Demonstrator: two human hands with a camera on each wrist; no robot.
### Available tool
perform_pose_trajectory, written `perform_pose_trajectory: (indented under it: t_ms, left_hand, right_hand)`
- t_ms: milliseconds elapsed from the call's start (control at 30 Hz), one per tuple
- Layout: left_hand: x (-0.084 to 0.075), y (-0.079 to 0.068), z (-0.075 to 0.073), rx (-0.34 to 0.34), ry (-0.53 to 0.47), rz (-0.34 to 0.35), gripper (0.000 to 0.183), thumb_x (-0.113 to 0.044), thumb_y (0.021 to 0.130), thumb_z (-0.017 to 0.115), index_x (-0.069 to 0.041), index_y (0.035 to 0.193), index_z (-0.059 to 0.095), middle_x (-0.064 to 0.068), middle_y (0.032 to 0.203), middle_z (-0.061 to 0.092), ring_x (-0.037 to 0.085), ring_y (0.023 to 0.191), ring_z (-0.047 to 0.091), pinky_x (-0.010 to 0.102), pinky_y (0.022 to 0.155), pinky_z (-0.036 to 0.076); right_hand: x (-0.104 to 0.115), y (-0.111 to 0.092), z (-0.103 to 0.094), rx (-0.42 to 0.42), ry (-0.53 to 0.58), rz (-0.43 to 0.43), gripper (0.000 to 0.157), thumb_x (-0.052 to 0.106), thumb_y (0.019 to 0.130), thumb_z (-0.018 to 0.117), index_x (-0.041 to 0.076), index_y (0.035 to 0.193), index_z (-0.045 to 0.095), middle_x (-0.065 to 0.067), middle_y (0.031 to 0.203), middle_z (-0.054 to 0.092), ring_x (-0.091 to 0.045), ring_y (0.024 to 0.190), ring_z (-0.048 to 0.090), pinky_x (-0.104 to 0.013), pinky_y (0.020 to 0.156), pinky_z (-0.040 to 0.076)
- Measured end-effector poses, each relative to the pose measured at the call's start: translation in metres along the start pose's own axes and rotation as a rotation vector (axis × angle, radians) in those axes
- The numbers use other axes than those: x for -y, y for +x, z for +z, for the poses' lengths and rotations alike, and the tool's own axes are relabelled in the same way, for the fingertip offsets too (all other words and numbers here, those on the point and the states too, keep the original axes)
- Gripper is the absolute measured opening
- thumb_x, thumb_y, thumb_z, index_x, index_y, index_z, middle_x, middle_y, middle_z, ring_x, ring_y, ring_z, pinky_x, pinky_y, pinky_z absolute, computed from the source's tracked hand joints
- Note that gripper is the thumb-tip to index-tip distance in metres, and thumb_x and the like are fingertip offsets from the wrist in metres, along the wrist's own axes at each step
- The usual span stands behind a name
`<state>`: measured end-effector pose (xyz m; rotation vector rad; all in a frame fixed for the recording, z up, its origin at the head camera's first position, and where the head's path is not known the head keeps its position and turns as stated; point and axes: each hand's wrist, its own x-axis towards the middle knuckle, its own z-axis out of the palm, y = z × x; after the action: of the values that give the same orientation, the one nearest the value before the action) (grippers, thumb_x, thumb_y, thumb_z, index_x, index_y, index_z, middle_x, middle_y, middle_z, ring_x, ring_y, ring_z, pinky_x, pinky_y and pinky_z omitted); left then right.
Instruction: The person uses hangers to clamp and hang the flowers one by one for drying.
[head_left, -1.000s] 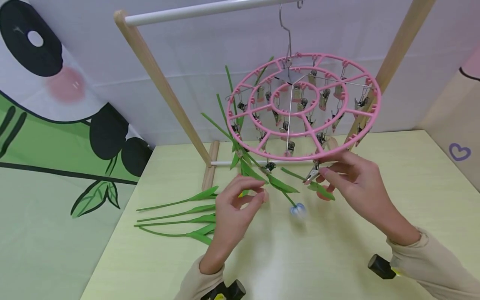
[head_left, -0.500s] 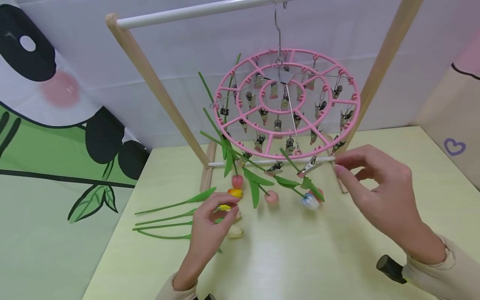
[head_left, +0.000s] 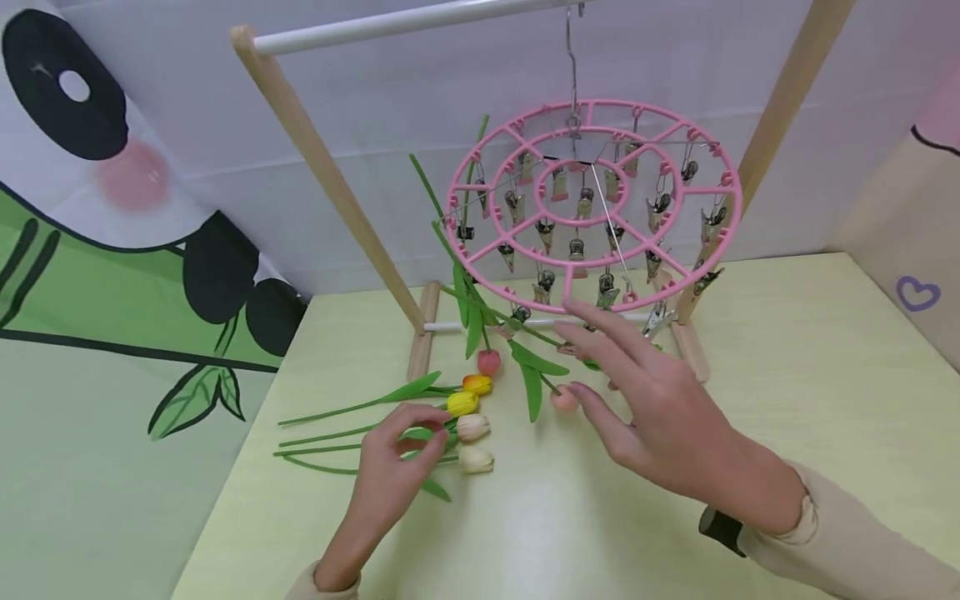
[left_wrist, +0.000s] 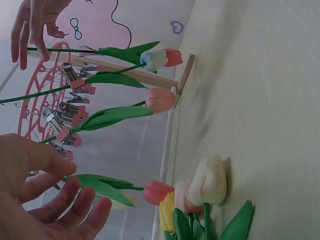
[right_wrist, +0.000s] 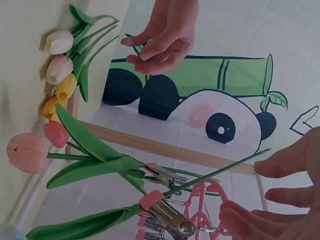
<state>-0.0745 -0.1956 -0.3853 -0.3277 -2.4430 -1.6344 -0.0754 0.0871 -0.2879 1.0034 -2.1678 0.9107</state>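
Observation:
A pink round clip hanger (head_left: pixel 705 190) hangs from a metal hook, with tulips clipped head down to it. In the head view a red tulip (head_left: pixel 489 362) and a peach tulip (head_left: pixel 565 399) show. The left wrist view adds a blue-and-white tulip (left_wrist: pixel 154 59) and another red tulip (left_wrist: pixel 173 57). My right hand (head_left: pixel 660 408), fingers spread and holding nothing, is at the hanger's front edge; contact is unclear. Beside the lying yellow tulip (head_left: pixel 462 403) and two whitish tulips (head_left: pixel 476 459), my left hand (head_left: pixel 397 462) has loosely bent fingers with nothing between them.
A frame with wooden legs (head_left: pixel 330 179) and a white top bar (head_left: pixel 405 22) stands on the pale table (head_left: pixel 570 525). An orange tulip (head_left: pixel 477 384) lies behind the yellow one. Several unused metal clips (head_left: pixel 577 248) dangle from the hanger. A panda-printed cloth (head_left: pixel 135 333) hangs at the left.
My right hand let go of the clip with the red tulip, drew back right, then came left to the hanger's front. The hanger has turned. My left hand moved left toward the lying tulips.

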Motion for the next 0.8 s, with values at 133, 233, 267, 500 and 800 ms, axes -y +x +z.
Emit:
perform_pose_trajectory:
  t_ms: [133,233,267,500,800]
  left_hand:
    - [0.005,-0.002,-0.005,0.018,0.039,-0.048,0.023,0.002,0.082,0.068,-0.015,0.097,0.07,0.002,0.101,0.067,0.018,0.088,0.064,0.03,0.072,0.058]
    - [0.007,-0.004,-0.01,0.031,0.067,-0.07,0.023,0.001,0.083,0.069,-0.018,0.097,0.07,-0.001,0.102,0.066,0.02,0.09,0.064,0.03,0.072,0.057]
    - [0.008,-0.005,-0.011,0.035,0.077,-0.072,0.024,0.001,0.083,0.069,-0.018,0.097,0.07,-0.002,0.101,0.066,0.021,0.091,0.064,0.029,0.072,0.057]
    - [0.014,-0.003,-0.014,0.051,0.146,-0.081,0.027,0.002,0.081,0.07,-0.018,0.099,0.069,-0.004,0.101,0.066,0.013,0.09,0.063,0.027,0.072,0.057]
    - [0.021,0.006,-0.006,0.021,0.17,-0.111,0.025,0.002,0.082,0.069,-0.015,0.1,0.069,0.001,0.102,0.066,0.028,0.093,0.064,0.029,0.072,0.057]
  right_hand:
    - [-0.012,-0.003,0.0,-0.034,-0.083,0.019,0.045,0.032,0.098,0.046,0.001,0.13,0.053,-0.016,0.131,0.051,-0.028,0.095,0.063,-0.042,0.07,0.045]
    - [-0.017,-0.007,0.001,-0.032,-0.136,0.032,0.043,0.023,0.093,0.055,0.001,0.13,0.053,-0.017,0.131,0.051,-0.032,0.098,0.061,-0.047,0.067,0.04]
    - [-0.018,-0.008,0.0,-0.024,-0.15,0.038,0.044,0.019,0.09,0.059,0.001,0.13,0.053,-0.017,0.131,0.051,-0.032,0.095,0.061,-0.044,0.063,0.039]
    - [-0.031,-0.012,-0.005,0.037,-0.203,0.065,0.059,0.002,0.074,0.071,0.001,0.13,0.051,-0.017,0.131,0.05,-0.02,0.075,0.059,-0.032,0.06,0.052]
    - [-0.061,-0.013,-0.024,0.017,-0.208,0.058,0.06,-0.001,0.071,0.073,0.0,0.127,0.054,-0.018,0.129,0.051,-0.028,0.099,0.057,-0.038,0.068,0.056]
